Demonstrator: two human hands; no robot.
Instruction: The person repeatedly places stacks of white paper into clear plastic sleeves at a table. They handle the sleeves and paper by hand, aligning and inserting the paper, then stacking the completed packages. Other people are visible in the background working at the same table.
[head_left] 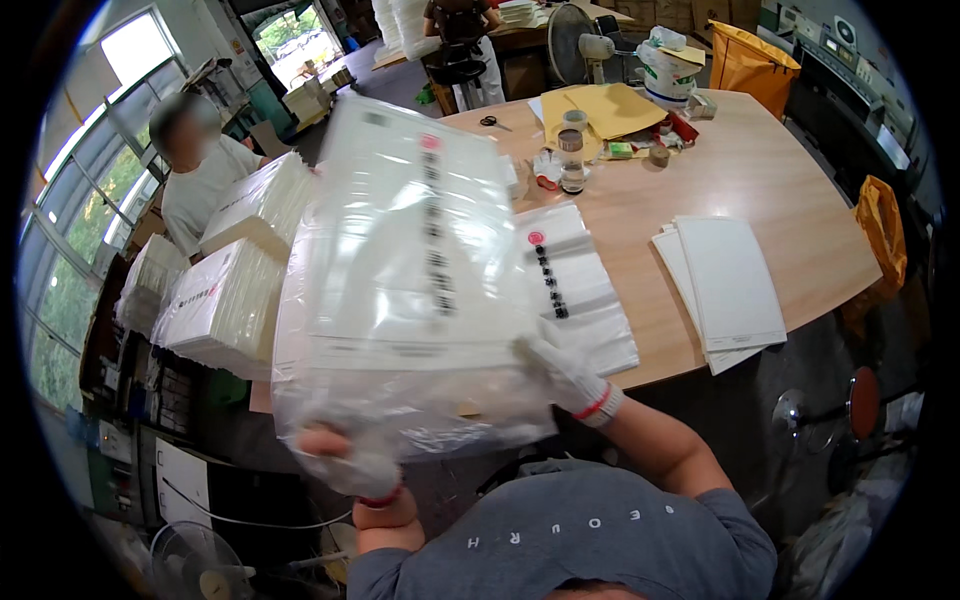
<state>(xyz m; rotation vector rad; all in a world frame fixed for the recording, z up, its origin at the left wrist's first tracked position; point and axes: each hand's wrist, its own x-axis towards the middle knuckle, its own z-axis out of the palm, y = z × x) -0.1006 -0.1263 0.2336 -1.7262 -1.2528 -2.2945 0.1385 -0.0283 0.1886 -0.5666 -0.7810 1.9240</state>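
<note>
A clear plastic bag (390,260) of white paper, with a red mark and a column of dark print, is lifted and tilted above the table's left edge. My left hand (350,458), in a white glove with bare skin showing at the fingertips, is closed on the bag's loose near-left end. At its near-right corner my right hand (565,377), also in a white glove, grips the bag; its fingers are partly hidden. Beside it a flat white plastic bag (590,310) with similar printing lies on the table.
Bagged paper stacks (225,300) stand at the left near a person in white (200,200). On the wooden table (790,170) are white sheets (730,285), a bottle (571,165), scissors (494,122) and yellow envelopes (625,110). Another person (470,50) stands behind. A stool (862,402) is at right.
</note>
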